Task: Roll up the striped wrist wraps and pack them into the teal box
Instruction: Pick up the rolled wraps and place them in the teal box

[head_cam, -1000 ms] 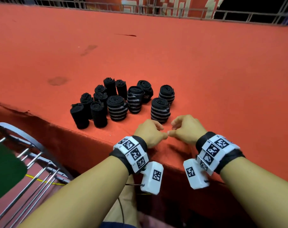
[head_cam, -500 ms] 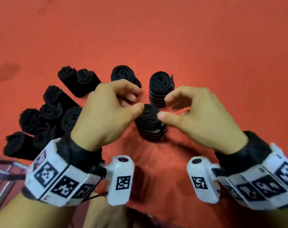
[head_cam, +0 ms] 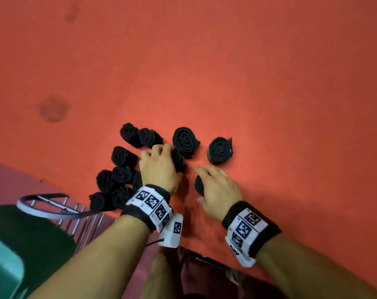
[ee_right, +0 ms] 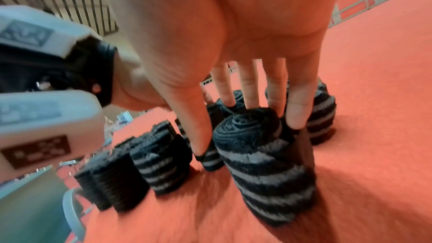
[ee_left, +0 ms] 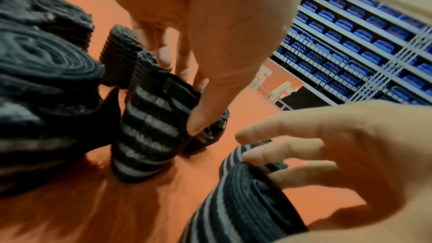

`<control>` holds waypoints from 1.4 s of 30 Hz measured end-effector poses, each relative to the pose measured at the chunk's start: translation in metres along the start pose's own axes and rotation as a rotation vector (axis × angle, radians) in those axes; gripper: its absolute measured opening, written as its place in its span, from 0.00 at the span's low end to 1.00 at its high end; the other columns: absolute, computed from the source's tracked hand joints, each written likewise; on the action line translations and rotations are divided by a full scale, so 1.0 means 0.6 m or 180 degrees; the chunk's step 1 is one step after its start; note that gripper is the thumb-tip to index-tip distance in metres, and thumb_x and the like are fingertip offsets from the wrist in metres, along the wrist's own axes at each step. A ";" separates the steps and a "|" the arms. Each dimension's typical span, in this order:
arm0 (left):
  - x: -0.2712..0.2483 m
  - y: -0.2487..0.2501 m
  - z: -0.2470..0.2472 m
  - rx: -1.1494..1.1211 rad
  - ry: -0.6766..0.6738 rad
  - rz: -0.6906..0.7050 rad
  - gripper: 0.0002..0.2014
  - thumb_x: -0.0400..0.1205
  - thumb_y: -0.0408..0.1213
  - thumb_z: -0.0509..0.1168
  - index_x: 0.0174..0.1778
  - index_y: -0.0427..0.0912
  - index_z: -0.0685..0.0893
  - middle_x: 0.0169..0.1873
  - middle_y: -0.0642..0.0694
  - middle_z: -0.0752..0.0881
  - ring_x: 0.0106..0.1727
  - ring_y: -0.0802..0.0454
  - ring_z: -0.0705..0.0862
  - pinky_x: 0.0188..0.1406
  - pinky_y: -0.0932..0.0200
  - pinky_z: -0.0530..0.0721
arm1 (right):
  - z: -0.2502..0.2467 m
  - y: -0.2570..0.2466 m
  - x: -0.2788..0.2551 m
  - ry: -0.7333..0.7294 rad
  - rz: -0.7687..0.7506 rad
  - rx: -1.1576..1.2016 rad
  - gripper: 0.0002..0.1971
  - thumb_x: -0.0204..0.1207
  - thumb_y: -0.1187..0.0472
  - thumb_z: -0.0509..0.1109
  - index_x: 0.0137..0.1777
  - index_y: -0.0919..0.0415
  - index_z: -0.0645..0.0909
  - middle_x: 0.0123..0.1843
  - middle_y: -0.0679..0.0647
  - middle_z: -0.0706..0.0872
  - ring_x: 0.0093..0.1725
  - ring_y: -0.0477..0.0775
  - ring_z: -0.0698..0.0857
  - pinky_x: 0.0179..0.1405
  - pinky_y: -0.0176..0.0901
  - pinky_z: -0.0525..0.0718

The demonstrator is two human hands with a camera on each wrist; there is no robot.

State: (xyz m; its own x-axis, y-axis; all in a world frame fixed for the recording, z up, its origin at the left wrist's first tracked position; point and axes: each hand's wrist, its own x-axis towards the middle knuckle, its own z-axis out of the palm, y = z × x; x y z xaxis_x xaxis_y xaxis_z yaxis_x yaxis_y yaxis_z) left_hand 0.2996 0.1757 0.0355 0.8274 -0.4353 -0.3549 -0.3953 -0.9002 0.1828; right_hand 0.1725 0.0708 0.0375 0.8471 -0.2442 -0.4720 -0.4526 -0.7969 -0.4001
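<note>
At the near edge of the red surface, each hand clamps one rolled wrap: left hand, wrap; right hand, wrap at 5 o'clock from it. Risk: loose grip unrolls a wrap; lifting topples neighbouring rolls. No box identifiable.

Rolled wraps black with grey stripes; table cloth orange-red; wrist bands white, black-patterned squares.
</note>
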 end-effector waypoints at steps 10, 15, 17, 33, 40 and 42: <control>0.039 -0.001 0.005 -0.0355 -0.0633 0.0058 0.30 0.77 0.35 0.72 0.74 0.42 0.68 0.69 0.37 0.71 0.66 0.30 0.78 0.64 0.42 0.77 | 0.004 -0.019 0.019 -0.0666 0.0742 -0.0444 0.29 0.78 0.61 0.69 0.78 0.56 0.67 0.74 0.54 0.72 0.71 0.63 0.75 0.61 0.56 0.84; 0.036 -0.013 -0.027 -0.0438 -0.0836 0.0138 0.35 0.75 0.41 0.77 0.75 0.44 0.66 0.66 0.35 0.76 0.65 0.30 0.80 0.64 0.41 0.79 | -0.035 -0.038 0.016 -0.0657 0.1023 -0.0390 0.31 0.74 0.58 0.72 0.77 0.55 0.68 0.72 0.54 0.73 0.70 0.64 0.77 0.65 0.57 0.83; 0.025 -0.022 -0.047 -0.0551 -0.0873 0.0205 0.38 0.74 0.42 0.78 0.76 0.48 0.66 0.67 0.36 0.75 0.65 0.31 0.80 0.65 0.41 0.79 | -0.060 -0.052 0.009 -0.0589 0.1110 -0.0331 0.31 0.74 0.56 0.73 0.76 0.54 0.69 0.71 0.54 0.75 0.68 0.65 0.79 0.65 0.56 0.83; -0.068 -0.106 -0.189 -0.2488 -0.0118 0.0735 0.29 0.70 0.40 0.81 0.67 0.51 0.80 0.62 0.53 0.73 0.60 0.57 0.76 0.59 0.72 0.70 | -0.203 -0.169 -0.075 0.0359 0.0556 0.0003 0.36 0.67 0.54 0.76 0.78 0.48 0.73 0.73 0.47 0.77 0.70 0.58 0.79 0.68 0.45 0.76; -0.145 -0.196 -0.275 -0.2411 0.0980 0.0105 0.30 0.65 0.35 0.83 0.62 0.47 0.81 0.61 0.53 0.78 0.57 0.64 0.75 0.58 0.84 0.64 | -0.221 -0.291 -0.023 0.0434 -0.0824 -0.0185 0.36 0.64 0.53 0.76 0.76 0.50 0.76 0.68 0.49 0.80 0.62 0.62 0.79 0.65 0.53 0.80; -0.172 -0.229 -0.295 -0.2326 0.1195 -0.0154 0.30 0.64 0.36 0.82 0.61 0.49 0.80 0.54 0.54 0.82 0.51 0.62 0.77 0.53 0.80 0.70 | -0.217 -0.338 -0.012 0.0360 -0.1179 -0.0257 0.36 0.64 0.52 0.76 0.76 0.50 0.75 0.68 0.50 0.80 0.62 0.63 0.79 0.65 0.54 0.81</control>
State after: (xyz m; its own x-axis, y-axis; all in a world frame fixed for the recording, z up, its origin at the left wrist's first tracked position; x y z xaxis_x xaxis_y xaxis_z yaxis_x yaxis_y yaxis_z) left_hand 0.3390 0.3466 0.2095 0.9664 -0.2469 -0.0711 -0.1034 -0.6272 0.7720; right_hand 0.2945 0.1624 0.2245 0.9763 0.0123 -0.2160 -0.0911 -0.8823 -0.4618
